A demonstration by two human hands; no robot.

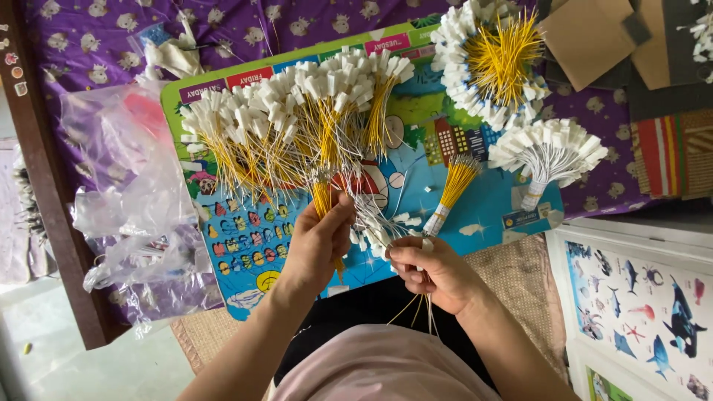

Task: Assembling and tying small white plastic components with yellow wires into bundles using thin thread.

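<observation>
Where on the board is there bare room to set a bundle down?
Free: the board's blue strip between the small yellow bundle and the white bundle, and its lower left, beside the plastic bags. Crowded: the upper left under the fanned wires, and around both hands.

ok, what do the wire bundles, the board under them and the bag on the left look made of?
Wire bundles: thin yellow and white leads, likely plastic-insulated, with matte white plastic-looking connector ends. Board: flat printed sheet with a slight sheen, probably laminated card or plastic; can't tell which. Bag: clear thin plastic film, crinkled and glossy. Left hand pinches a yellow bundle; right hand holds loose leads.
</observation>
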